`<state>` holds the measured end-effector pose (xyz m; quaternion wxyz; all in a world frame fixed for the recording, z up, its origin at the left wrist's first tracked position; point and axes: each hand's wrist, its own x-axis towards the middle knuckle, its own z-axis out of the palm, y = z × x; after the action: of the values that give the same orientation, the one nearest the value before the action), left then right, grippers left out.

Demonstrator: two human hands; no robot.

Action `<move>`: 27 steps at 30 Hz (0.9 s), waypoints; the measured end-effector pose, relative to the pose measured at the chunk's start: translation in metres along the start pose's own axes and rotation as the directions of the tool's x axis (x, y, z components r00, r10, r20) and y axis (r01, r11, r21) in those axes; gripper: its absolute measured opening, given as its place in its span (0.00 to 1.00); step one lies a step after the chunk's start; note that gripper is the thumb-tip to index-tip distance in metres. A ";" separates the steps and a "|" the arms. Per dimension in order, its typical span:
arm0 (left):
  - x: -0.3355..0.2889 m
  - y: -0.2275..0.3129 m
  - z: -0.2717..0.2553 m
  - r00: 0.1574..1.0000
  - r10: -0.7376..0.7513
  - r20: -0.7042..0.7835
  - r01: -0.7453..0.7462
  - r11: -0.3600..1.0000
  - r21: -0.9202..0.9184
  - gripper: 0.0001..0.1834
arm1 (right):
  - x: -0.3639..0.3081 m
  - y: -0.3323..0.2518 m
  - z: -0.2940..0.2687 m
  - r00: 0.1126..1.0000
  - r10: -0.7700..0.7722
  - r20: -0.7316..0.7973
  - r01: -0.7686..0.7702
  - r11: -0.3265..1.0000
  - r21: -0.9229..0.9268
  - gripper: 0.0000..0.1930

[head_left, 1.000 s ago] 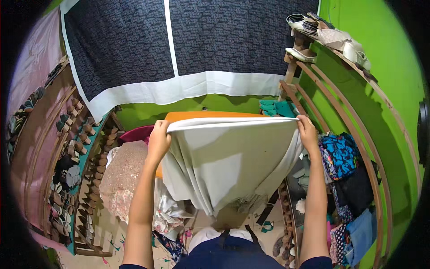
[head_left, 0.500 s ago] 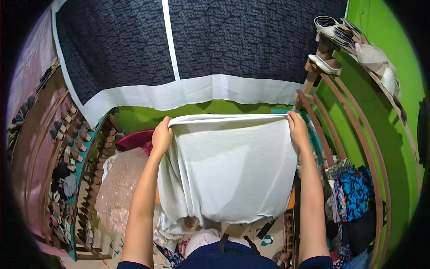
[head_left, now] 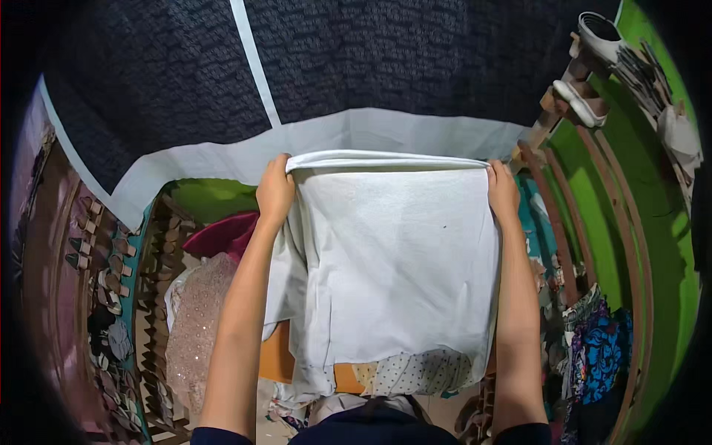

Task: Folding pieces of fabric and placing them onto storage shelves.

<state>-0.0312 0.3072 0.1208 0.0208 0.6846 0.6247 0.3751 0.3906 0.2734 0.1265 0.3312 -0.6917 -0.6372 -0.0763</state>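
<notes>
A white cloth (head_left: 400,259) hangs spread, top edge stretched, left side in folds.

The white cloth (head_left: 400,259) looks matt and smooth apart from soft creases, the dotted fabric (head_left: 419,372) thin and gathered, the beige garment (head_left: 202,326) rough with glinting sequins, the dark curtain (head_left: 415,59) matt cloth, the rack rails (head_left: 621,215) brown wood, and the green wall (head_left: 664,282) smooth.

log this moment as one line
left hand: grips white cloth top left | right hand: grips top right | cloth: hangs spread between hands | past lower edge: orange surface, dotted fabric
</notes>
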 end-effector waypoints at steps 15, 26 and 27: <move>-0.162 -0.034 0.021 0.887 0.121 0.445 -0.137 0.991 0.004 0.18 | -0.135 0.093 0.058 0.773 -0.076 0.630 -0.060 0.980 0.192 0.23; -0.213 0.006 -0.003 0.955 0.044 0.293 -0.052 0.998 0.020 0.19 | -0.175 0.091 -0.001 0.895 -0.168 0.412 0.101 0.979 0.178 0.19; -0.218 0.008 -0.005 0.955 0.046 0.292 -0.053 0.998 0.019 0.19 | -0.181 0.089 -0.009 0.922 -0.178 0.343 0.110 0.972 0.209 0.18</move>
<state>-0.0139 0.1136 0.0218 0.0942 0.7481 0.6023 0.2621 0.4445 0.1205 0.0054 0.2655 -0.6110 -0.7407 0.0869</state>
